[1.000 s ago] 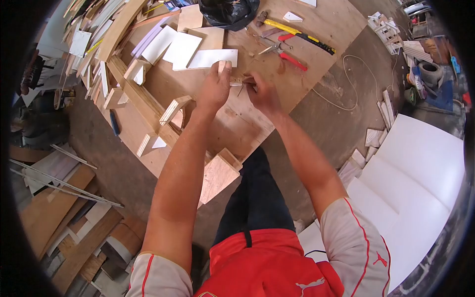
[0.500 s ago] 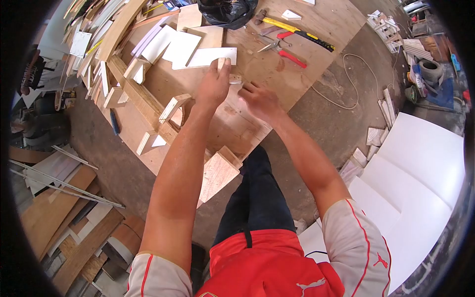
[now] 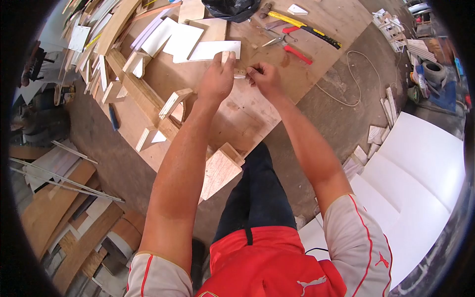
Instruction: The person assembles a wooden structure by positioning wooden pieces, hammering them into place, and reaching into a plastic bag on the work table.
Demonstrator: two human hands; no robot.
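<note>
My left hand [image 3: 216, 81] is closed around a small wooden piece [image 3: 226, 56], its pale top showing between thumb and fingers. A short end of wood with small dark dots [image 3: 239, 73] sticks out on the right side of that hand. Beside this end, my right hand [image 3: 266, 80] has its thumb and fingers pinched together; whatever they hold is too small or hidden to make out. Both hands are over the plywood table [image 3: 250, 106]. Just beyond them lies a white board [image 3: 213, 50].
A hammer [image 3: 302, 25], pincers [image 3: 280, 38] and a red-handled tool [image 3: 298, 55] lie at the back right. Small wooden brackets [image 3: 175, 103] stand along a long wooden bar [image 3: 143, 94] on the left. A wooden block [image 3: 221, 172] sits at the near edge. A black bag [image 3: 231, 9] is at the back.
My right hand has moved up and slightly right, its fingers now pinched close to the dotted wood end. My left hand still holds the wooden piece, and the view has shifted slightly.
</note>
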